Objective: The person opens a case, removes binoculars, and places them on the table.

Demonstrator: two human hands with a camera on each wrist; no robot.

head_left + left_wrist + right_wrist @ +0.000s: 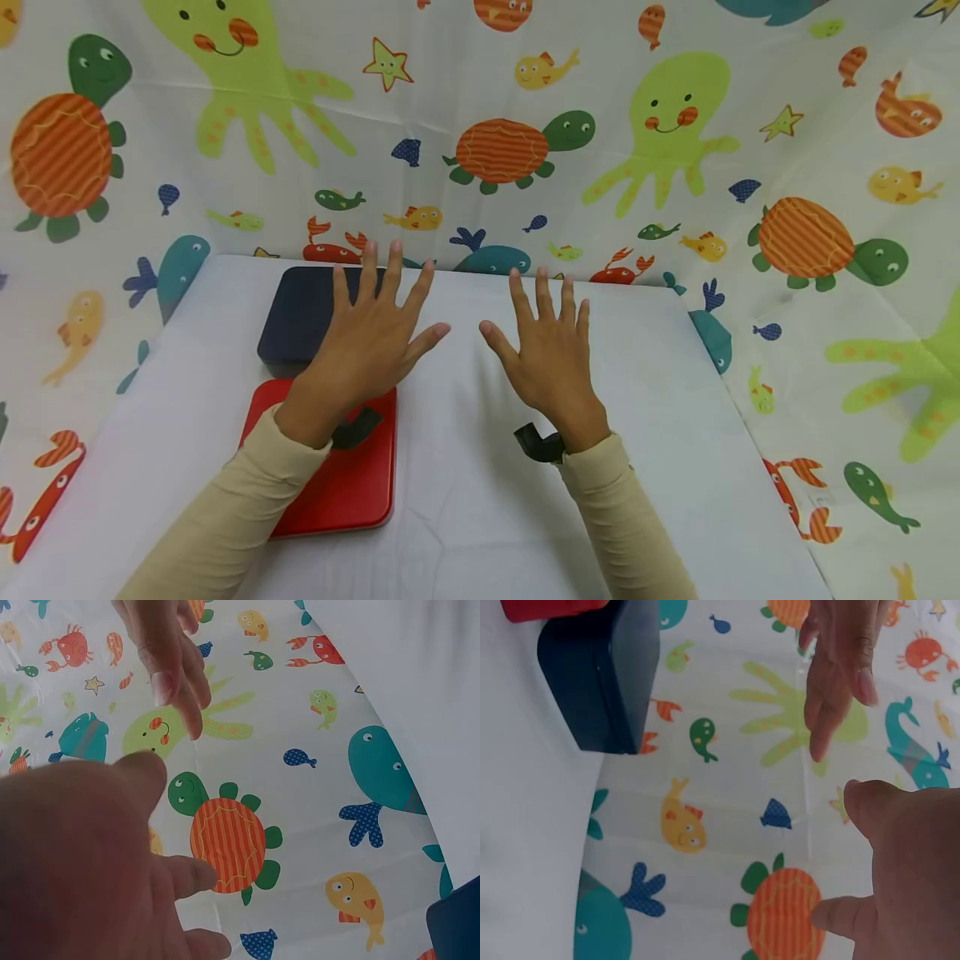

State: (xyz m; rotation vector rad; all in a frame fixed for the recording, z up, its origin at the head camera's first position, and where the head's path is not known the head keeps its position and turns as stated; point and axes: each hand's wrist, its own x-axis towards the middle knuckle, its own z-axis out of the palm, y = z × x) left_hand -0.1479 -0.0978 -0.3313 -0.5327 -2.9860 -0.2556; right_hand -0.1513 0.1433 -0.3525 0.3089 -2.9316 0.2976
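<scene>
Seen from the head camera, a person in cream long sleeves holds both hands palm-down above a white cloth-covered table (675, 400). The left hand (371, 337) hovers with fingers straight and spread, gripping nothing, over the near edge of a dark navy rectangular box (300, 321) with rounded corners. Just in front of that box, and touching or nearly touching it, lies a flat red rectangular lid or tray (348, 483), partly covered by the left wrist. The right hand (551, 354) is likewise spread and empty, over bare white cloth, well apart from both containers. A dark strap shows at each wrist. Behind and to both sides of the table hangs a white sea-creature print curtain (825, 125) with green octopuses, orange-shelled turtles, teal whales, yellow fish and red crabs.

From the left wrist, the left hand (82, 862) fills the lower left, fingers loose and apart; the right hand (169, 660) shows at the top. The curtain (300, 825) fills the middle, the table (405, 675) the upper right, a corner of the navy box (457, 926) the lower right.

From the right wrist, the right hand (907, 870) sits lower right, fingers open, with the left hand (840, 667) above. The navy box (604, 675) stands on the table (525, 847) at upper left, the red tray (547, 607) just past it.
</scene>
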